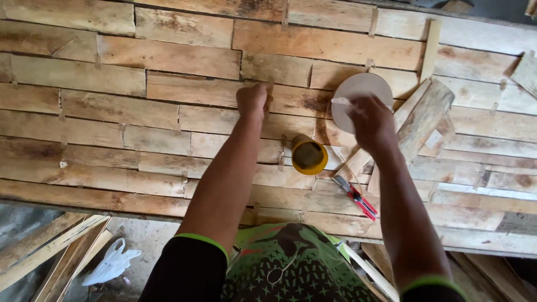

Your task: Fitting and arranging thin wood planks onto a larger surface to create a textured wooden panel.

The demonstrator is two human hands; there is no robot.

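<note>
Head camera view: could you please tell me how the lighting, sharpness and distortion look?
Head view: soft, even daylight, no glare; the pale wooden slat surface is sharp. Left hand and right hand look slightly motion-softened; the right hand covers part of the round whitish tape roll. Wide-angle bending curves the slats near the edges.

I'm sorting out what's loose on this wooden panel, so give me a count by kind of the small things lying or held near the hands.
Round pale tape roll, under the right hand: 1
Yellow cup: 1
Red-handled cutter: 1
Loose wooden block: 1
Total: 4
The left hand presses the planks.
</note>
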